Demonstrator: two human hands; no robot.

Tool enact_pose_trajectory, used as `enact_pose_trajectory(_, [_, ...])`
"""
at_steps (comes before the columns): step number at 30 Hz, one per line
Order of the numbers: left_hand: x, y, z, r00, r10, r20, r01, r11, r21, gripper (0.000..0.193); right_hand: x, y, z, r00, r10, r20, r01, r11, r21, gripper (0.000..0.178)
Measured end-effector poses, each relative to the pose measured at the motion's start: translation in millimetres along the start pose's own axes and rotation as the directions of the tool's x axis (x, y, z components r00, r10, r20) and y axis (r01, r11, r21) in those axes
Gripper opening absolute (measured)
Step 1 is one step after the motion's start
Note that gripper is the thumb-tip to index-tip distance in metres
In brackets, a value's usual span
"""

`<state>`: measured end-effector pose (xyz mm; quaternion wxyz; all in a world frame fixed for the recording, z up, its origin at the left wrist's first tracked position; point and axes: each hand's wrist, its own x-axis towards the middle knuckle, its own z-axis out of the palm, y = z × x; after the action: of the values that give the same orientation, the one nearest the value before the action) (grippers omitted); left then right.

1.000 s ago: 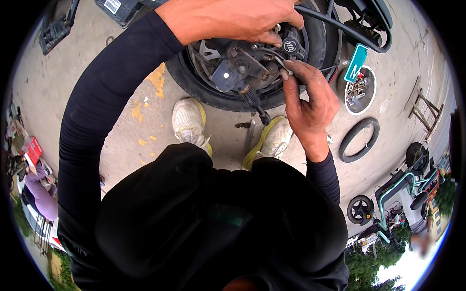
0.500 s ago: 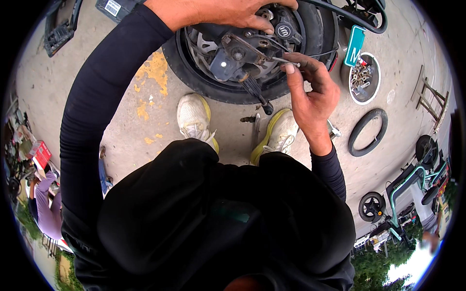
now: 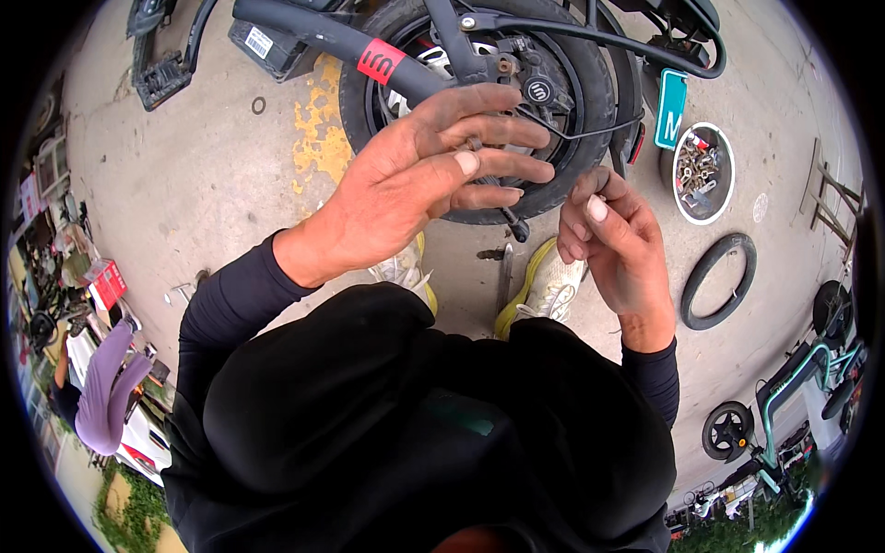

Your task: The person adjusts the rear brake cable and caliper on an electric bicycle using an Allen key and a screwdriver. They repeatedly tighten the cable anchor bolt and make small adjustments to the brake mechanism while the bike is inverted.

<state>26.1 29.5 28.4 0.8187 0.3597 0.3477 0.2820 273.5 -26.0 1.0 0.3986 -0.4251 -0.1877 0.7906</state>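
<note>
In front of the wheel of a black two-wheeler, my left hand is raised with its fingers stretched forward. A small dark metal piece, perhaps a nut, is caught between its thumb and fingers. To the right of it, my right hand is curled, thumb against the bent fingers; whatever it may hold is hidden. Behind the left hand lie the round hub cap and a dark frame tube with a red band. Below the wheel, a peg-like part sticks out between my shoes.
A white bucket of loose tools and metal parts stands at the right, beside a green plate. A tyre lies on the concrete. Near my right shoe is a metal tool. A small ring lies far left.
Both hands have drawn back from the wheel hub toward me. The left came down and the right lowered slightly; the thin metal rod seen by the right fingers no longer shows.
</note>
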Motion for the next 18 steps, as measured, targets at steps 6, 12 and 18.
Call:
enact_pose_trajectory(6, [-7, -7, 12, 0.985, 0.149, 0.083, -0.168, 0.930, 0.327, 0.064, 5, -9, 14, 0.999, 0.034, -0.024, -0.039, 0.967, -0.250, 0.027])
enact_pose_trajectory(12, [-18, -25, 13, 0.839, 0.321, 0.439, -0.532, 0.318, 0.785, 0.085, -4, 4, 27, 0.999, 0.028, 0.018, -0.023, 0.967, -0.253, 0.021])
enact_pose_trajectory(18, [-25, -31, 5, 0.897, 0.155, 0.415, -0.442, 0.353, 0.824, 0.080, -1, 19, 23, 0.994, 0.078, 0.077, -0.053, 0.958, -0.282, 0.018])
